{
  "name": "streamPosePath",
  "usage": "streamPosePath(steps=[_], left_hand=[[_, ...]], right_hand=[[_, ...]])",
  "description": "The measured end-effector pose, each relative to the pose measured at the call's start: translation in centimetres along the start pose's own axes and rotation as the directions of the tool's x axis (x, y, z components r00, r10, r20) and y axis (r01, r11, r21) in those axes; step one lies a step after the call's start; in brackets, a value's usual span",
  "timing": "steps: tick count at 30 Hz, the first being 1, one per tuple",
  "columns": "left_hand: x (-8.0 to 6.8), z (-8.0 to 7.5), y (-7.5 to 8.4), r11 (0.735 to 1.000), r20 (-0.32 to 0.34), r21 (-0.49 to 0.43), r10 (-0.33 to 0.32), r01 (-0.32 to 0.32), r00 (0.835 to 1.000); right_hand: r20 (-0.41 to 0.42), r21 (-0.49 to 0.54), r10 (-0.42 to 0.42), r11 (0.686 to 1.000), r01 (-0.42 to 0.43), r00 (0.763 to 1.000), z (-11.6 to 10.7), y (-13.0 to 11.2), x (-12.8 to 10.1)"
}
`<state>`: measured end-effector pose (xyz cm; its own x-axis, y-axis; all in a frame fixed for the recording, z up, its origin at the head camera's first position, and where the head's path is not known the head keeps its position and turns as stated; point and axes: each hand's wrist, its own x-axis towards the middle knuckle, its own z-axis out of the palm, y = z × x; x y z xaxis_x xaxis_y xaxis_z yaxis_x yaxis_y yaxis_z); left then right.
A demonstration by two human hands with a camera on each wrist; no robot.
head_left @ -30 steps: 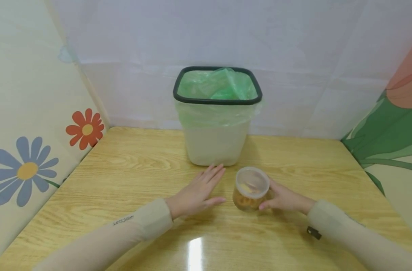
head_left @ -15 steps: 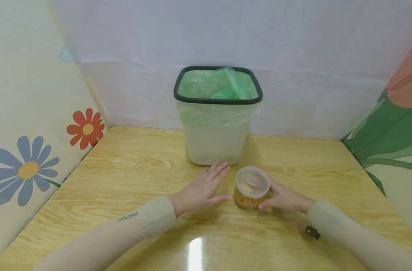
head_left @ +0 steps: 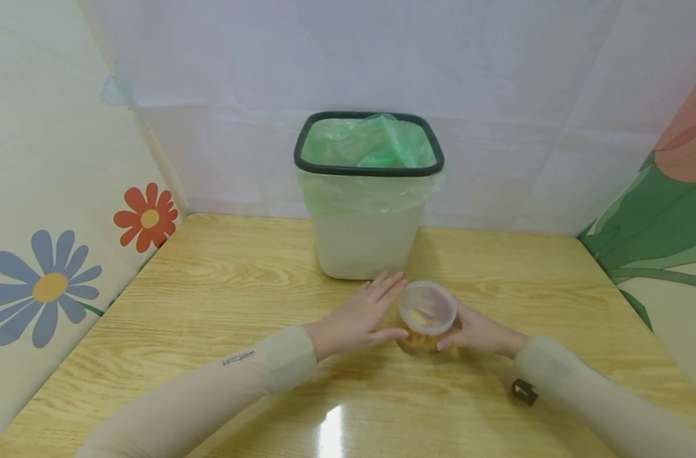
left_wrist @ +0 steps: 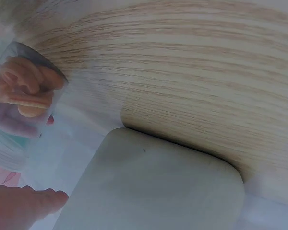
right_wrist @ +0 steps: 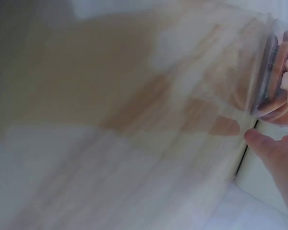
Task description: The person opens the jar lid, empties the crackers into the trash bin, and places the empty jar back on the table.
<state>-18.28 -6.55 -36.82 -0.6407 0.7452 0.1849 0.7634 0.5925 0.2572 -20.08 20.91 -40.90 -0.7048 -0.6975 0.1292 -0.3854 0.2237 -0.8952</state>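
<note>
A clear round plastic jar [head_left: 427, 316] with a see-through lid and brown ring-shaped snacks inside stands on the wooden table [head_left: 222, 299], just in front of the bin. My right hand [head_left: 475, 331] grips it from the right side, fingers curled round its wall. My left hand [head_left: 363, 315] lies flat with straight fingers right beside the jar's left side, thumb at its base. The left wrist view shows the jar [left_wrist: 24, 91] and the bin's base [left_wrist: 153, 187]. In the blurred right wrist view the jar [right_wrist: 274, 72] sits against my fingers [right_wrist: 273, 148].
A white bin [head_left: 366, 235] with a black rim and a green bag liner stands at the back middle of the table. White and flower-patterned panels wall in the table at the left, back and right.
My left hand has slid to the right across the table until it is beside the jar. The jar and my right hand have hardly moved.
</note>
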Motion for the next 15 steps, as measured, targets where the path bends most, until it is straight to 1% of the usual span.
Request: streamPosePath(steps=[8,12,15], left_hand=[[0.5,-0.2,0.3,1.0,0.015,-0.027,0.004,-0.003,1.0],[0.9,-0.1,0.4,0.999,0.009,-0.032,0.014,-0.013,1.0],[1.2,0.0,0.4,0.999,0.017,-0.028,0.017,-0.017,1.0]], right_hand=[[0.026,0.041,-0.02,0.999,0.019,0.999,-0.2,0.1,0.3],[0.022,0.05,0.005,0.999,-0.006,1.0,-0.2,0.0,0.3],[0.02,0.053,0.032,0.998,-0.033,0.999,-0.2,-0.2,0.2]])
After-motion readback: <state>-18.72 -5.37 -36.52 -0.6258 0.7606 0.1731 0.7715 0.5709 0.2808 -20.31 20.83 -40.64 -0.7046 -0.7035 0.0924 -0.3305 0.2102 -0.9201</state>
